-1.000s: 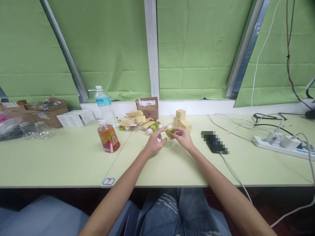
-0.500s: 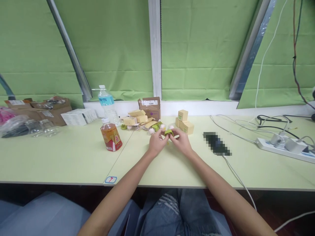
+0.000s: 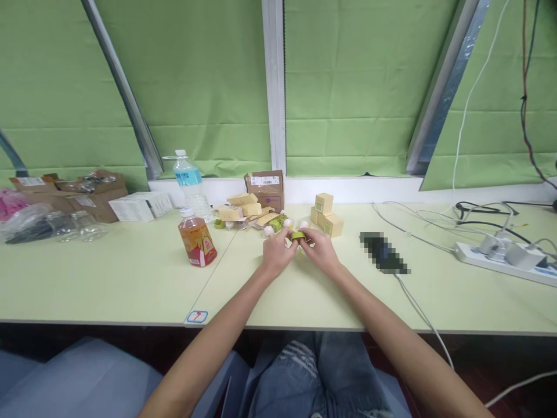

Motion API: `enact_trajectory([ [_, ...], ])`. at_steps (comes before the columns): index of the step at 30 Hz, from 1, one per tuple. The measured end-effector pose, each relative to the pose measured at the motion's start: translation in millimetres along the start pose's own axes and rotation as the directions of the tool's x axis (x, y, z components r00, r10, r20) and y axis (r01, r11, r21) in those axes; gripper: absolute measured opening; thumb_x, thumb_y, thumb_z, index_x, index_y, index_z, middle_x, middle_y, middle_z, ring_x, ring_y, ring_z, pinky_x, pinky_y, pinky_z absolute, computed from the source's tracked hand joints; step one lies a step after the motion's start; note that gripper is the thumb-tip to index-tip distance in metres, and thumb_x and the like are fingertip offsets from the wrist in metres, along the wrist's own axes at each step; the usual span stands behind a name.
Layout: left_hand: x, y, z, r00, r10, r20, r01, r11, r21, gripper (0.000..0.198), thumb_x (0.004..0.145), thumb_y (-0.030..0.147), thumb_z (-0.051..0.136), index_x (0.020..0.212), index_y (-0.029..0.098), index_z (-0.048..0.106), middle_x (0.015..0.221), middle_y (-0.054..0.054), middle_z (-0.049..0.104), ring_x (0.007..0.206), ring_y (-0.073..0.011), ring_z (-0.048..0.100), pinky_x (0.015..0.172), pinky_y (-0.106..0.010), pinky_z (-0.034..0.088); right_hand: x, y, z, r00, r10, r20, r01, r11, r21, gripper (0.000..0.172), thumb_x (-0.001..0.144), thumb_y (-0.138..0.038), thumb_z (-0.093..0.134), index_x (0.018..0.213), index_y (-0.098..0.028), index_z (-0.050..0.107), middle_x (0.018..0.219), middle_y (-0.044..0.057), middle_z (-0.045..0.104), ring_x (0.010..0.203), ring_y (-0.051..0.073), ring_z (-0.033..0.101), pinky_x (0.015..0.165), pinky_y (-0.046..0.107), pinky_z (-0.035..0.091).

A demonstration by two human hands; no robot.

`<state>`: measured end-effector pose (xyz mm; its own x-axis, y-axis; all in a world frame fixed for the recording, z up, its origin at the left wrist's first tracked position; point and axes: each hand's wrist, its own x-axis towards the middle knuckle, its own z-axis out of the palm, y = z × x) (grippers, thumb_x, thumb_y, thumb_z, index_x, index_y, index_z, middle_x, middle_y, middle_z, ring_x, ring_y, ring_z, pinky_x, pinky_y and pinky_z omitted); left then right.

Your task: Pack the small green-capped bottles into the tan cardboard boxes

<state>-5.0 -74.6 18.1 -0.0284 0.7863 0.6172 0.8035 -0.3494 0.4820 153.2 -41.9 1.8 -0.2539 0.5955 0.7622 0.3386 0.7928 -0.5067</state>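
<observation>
A small green ring-shaped piece [image 3: 297, 235] is held up just above the table by both hands. My left hand [image 3: 277, 253] pinches its left side, and my right hand [image 3: 321, 249] has closed on its right side. The fingers hide part of the piece. Right behind the hands lie pinkish-white round things [image 3: 268, 231] and more green pieces [image 3: 275, 224]. Several pale yellow flattened boxes [image 3: 243, 200] are heaped at the back left of my hands. Behind my right hand, small yellow cube-shaped boxes [image 3: 331, 225] are stacked.
A tea-coloured drink bottle [image 3: 198, 241] and a clear water bottle [image 3: 188, 180] stand left of the heap. An open brown carton [image 3: 272, 200] is at the back. To the right lie a blurred dark object [image 3: 383, 252], a white cable [image 3: 418, 307] and a power strip [image 3: 470, 261].
The green piece has tilted slightly between the fingers, so its outer band faces me more. Both hands stay in almost the same place.
</observation>
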Motion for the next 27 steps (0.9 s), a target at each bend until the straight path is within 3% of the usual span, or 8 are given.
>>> enact_trajectory([
  [5,0.3,-0.1,0.5,1.000,-0.007,0.003,0.007,1.000,0.000,0.009,0.085,0.026,0.066,0.092,0.023,0.069,0.085,-0.001,0.076,0.071,-0.0182,0.065,0.069,-0.029,0.044,-0.3,0.9,0.6,1.000,-0.002,-0.017,0.002,1.000,-0.008,0.022,0.088,-0.018,0.054,0.102,-0.019,0.072,0.087,0.006,0.075,0.072,0.018,0.067,0.070,0.030,0.057],
  [12,2.4,-7.6,4.1,0.999,-0.024,0.025,0.028,0.985,-0.170,0.008,0.084,0.028,0.066,0.089,0.022,0.069,0.086,-0.002,0.076,0.070,-0.0166,0.065,0.068,-0.028,0.046,-1.5,1.2,1.7,0.999,0.046,-0.029,-0.045,0.998,0.045,0.022,0.089,-0.024,0.057,0.105,-0.018,0.072,0.090,0.007,0.075,0.073,0.018,0.068,0.068,0.030,0.058],
  [19,4.4,-8.3,5.6,0.999,-0.035,0.012,0.037,0.959,-0.280,0.010,0.084,0.029,0.067,0.088,0.021,0.071,0.087,-0.004,0.076,0.076,-0.0188,0.068,0.069,-0.028,0.048,1.4,-3.4,2.7,0.997,0.067,-0.043,-0.068,0.997,-0.025,0.020,0.088,-0.024,0.057,0.100,-0.019,0.072,0.084,0.006,0.073,0.071,0.019,0.065,0.069,0.032,0.056],
  [23,8.9,-5.6,7.4,0.988,-0.115,0.106,0.154,0.820,-0.551,0.018,0.078,0.033,0.072,0.088,0.017,0.072,0.082,-0.005,0.074,0.071,-0.0171,0.067,0.064,-0.027,0.049,0.5,-9.8,-1.2,0.992,0.113,-0.054,-0.111,0.993,0.033,0.022,0.088,-0.027,0.058,0.104,-0.019,0.071,0.087,0.006,0.070,0.072,0.018,0.064,0.064,0.030,0.056],
  [27,15.4,-7.3,-1.3,0.905,-0.278,0.321,0.424,0.587,-0.690,0.028,0.069,0.039,0.079,0.080,0.016,0.068,0.054,0.003,0.057,0.038,-0.0092,0.046,0.040,-0.023,0.031,-0.4,-17.9,-10.2,0.997,0.030,0.071,-0.038,0.992,0.123,0.046,0.093,-0.033,0.060,0.137,-0.024,0.061,0.114,0.010,0.064,0.091,0.020,0.065,0.068,0.031,0.060],
])
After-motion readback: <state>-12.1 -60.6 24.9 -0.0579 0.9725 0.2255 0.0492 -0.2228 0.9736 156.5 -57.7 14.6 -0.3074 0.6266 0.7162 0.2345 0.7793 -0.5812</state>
